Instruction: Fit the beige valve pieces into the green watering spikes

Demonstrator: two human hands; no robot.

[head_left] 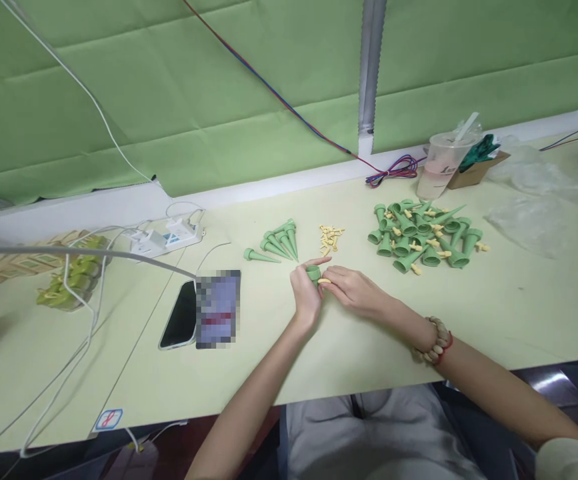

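Note:
My left hand (305, 293) is closed around a green cone-shaped plastic piece (313, 273), its round open end facing up. My right hand (351, 290) pinches a small yellow peg (324, 281) against the side of that green piece. Both hands rest on the pale table near its middle. Just behind them lies a small heap of loose yellow pegs (331, 237). To the left of it lie several plain green cones (279, 243). To the right is a larger pile of green cones with yellow pegs fitted (421, 235).
A phone (181, 315) and a blurred card lie left of my hands. A power strip (166, 237) with white cables sits at the back left. A plastic cup (443, 163), a cardboard box (476, 168) and clear bags (533, 220) stand at the back right.

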